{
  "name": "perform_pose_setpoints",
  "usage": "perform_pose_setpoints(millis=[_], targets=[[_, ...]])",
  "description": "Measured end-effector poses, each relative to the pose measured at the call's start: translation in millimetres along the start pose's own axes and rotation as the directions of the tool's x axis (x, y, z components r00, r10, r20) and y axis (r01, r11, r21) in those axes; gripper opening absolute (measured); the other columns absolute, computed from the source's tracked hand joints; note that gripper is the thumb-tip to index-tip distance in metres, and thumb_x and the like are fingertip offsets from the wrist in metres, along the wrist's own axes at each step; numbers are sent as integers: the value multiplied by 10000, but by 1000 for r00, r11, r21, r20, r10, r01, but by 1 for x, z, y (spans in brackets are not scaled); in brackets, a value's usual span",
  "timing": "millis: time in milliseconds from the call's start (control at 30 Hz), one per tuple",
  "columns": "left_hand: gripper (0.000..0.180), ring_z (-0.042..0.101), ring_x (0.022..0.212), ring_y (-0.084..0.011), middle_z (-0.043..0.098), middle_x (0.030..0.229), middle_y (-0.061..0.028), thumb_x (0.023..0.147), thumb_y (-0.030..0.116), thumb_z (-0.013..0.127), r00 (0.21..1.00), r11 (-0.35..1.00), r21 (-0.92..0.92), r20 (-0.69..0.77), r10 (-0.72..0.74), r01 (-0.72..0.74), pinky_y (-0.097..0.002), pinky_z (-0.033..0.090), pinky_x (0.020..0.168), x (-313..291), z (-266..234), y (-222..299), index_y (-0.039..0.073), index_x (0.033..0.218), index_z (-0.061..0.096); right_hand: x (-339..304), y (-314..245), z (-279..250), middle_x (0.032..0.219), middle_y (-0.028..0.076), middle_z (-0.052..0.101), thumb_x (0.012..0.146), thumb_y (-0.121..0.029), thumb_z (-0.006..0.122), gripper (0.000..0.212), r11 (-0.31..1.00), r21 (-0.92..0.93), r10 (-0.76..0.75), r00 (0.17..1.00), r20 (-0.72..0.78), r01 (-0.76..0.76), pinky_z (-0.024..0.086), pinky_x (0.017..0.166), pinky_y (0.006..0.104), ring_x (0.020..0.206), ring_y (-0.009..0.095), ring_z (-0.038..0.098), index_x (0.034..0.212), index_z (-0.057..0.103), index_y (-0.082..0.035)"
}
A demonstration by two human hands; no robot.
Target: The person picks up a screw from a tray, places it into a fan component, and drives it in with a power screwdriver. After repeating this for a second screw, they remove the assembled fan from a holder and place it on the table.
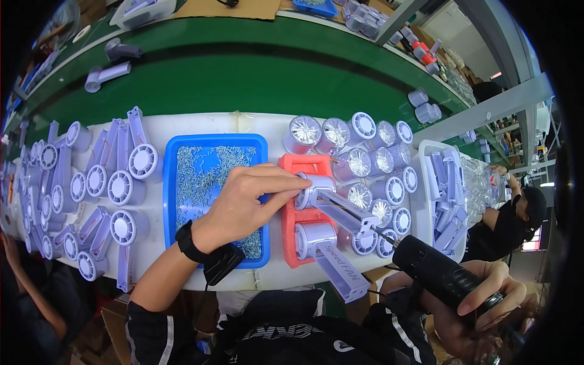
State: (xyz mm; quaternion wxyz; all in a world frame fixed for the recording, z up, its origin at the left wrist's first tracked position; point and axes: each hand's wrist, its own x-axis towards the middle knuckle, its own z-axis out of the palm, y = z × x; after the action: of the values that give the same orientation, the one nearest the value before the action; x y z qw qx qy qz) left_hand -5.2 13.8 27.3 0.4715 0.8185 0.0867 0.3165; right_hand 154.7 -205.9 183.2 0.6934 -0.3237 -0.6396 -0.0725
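Note:
A lilac handheld fan body [344,210] lies in the upper slot of a red foam holder [288,240], its handle slanting toward me. My left hand [252,198], a black band on its wrist, pinches this fan's round head between thumb and index finger. In my right hand [493,292] is a black electric screwdriver [435,271], its bit touching or very close to the handle's end. Whether a screw sits there is too small to tell. A second fan body [340,274] rests in the lower slot, handle pointing toward me.
Left of the holder is a blue tray [171,201] of small screws. Many assembled lilac fans [126,188] stand further left. Clear-topped fan heads [353,164] crowd the right, beside a white bin [420,198] of handle covers. A co-worker [517,213] sits at far right.

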Motion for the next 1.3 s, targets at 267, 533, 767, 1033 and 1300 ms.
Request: perform_pose_setpoints(millis=[267, 533, 767, 1033, 1300], targets=[[157, 712, 789, -232, 762, 884, -101, 835, 0, 774, 1000, 999, 43, 9, 11, -11, -328, 550, 661, 0, -2, 3, 29, 987, 800, 0, 12, 8, 870, 13, 519, 818, -75, 752, 364, 976, -62, -218, 959, -182, 210, 447, 493, 114, 635, 7, 521, 1092, 518, -23], [111, 690, 732, -221, 751, 843, -85, 827, 13, 795, 997, 996, 47, 2, 78, -78, -314, 531, 625, 0, 2, 3, 25, 937, 787, 10, 20, 38, 729, 43, 567, 984, -167, 696, 459, 962, 138, -186, 938, -292, 234, 538, 519, 253, 493, 175, 541, 1336, 411, -91], [170, 671, 661, -160, 761, 837, -81, 825, 3, 797, 968, 955, -164, 82, -236, 247, -280, 510, 602, -2, 0, 10, 25, 992, 772, -5, 8, -3, 894, 10, 542, 807, -50, 731, 472, 981, 147, -103, 979, -176, 130, 447, 471, 115, 563, 14, 523, 1183, 446, -35], [171, 625, 614, -150, 767, 816, -71, 866, 55, 763, 980, 976, -133, 124, -154, 170, -273, 471, 579, 1, 0, 3, 30, 1034, 748, 5, 18, 8, 991, 35, 552, 806, -47, 726, 489, 951, 182, -178, 922, -345, 251, 454, 448, 121, 586, 21, 551, 1202, 441, -20], [167, 662, 629, -186, 762, 824, -91, 877, 61, 756, 973, 973, -113, 138, -185, 201, -297, 503, 592, 1, -1, 10, 27, 1041, 749, 7, 20, 12, 1118, 59, 536, 802, -46, 728, 482, 948, 146, -214, 904, -371, 284, 472, 430, 137, 645, 19, 574, 1199, 459, -2]])
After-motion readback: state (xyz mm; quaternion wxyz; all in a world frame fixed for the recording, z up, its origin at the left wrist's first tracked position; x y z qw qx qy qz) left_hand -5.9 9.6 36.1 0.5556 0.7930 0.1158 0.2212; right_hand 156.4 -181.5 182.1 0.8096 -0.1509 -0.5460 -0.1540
